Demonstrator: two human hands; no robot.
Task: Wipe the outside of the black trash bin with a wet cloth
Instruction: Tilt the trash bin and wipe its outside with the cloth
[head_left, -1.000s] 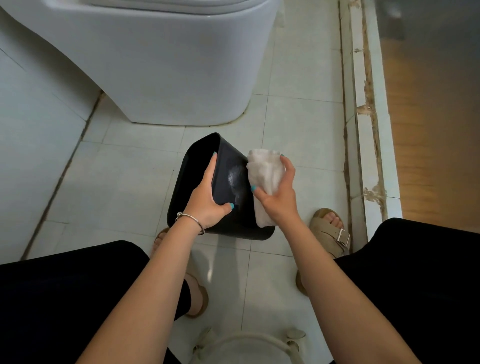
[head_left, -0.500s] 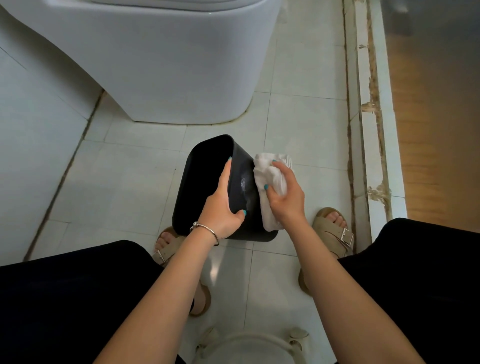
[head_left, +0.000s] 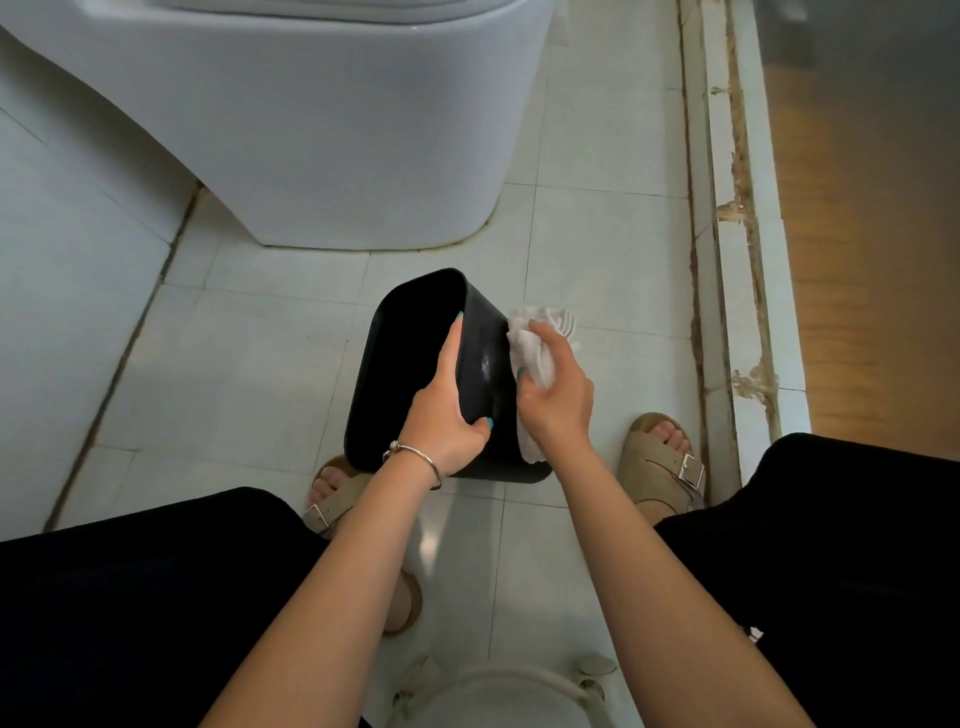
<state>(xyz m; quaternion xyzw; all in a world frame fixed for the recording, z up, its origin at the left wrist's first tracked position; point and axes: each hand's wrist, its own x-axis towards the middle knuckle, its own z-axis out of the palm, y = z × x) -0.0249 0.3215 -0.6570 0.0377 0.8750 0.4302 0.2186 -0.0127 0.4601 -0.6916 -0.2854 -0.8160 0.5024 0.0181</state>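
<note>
The black trash bin (head_left: 410, 358) stands tilted on the tiled floor between my feet, its open mouth turned to the left. My left hand (head_left: 445, 415) grips its near rim, fingers inside and thumb on the outer wall. A white wet cloth (head_left: 530, 345) is bunched in my right hand (head_left: 558, 395) and pressed against the bin's right outer side. A pale smear shows on the black wall between my two hands. The bin's far right side is hidden behind the cloth and hand.
A white toilet base (head_left: 322, 130) rises just behind the bin. A raised, chipped white door sill (head_left: 737, 249) runs along the right, with wooden floor beyond it. My sandalled feet (head_left: 662, 457) flank the bin. A white stool (head_left: 498, 696) is below me.
My right hand has slid the cloth down and in along the bin's side, bunching it smaller. The bin and my left hand have shifted slightly toward me.
</note>
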